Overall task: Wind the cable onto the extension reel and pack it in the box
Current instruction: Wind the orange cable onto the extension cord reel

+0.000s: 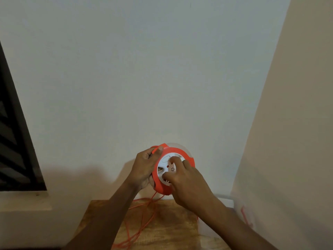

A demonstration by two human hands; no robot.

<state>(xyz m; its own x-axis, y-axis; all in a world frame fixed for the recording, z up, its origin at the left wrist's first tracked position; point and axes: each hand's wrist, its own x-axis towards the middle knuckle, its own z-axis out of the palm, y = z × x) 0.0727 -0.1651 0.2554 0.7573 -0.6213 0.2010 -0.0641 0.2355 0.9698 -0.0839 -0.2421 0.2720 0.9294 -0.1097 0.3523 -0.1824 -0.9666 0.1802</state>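
Right hand (pixel 187 184) fingers apparently on reel (pixel 173 168), left hand (pixel 146 167) gripping

The reel (pixel 173 168) is held up before the wall (pixel 144 69) above the table (pixel 162 230), the left hand (pixel 145 166) on its left edge, the right hand (pixel 187 184) on its face, and the cable (pixel 138 222) hangs down onto the table.

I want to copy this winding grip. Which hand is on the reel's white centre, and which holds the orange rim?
The right hand works the reel's white centre; the left hand grips the orange rim.
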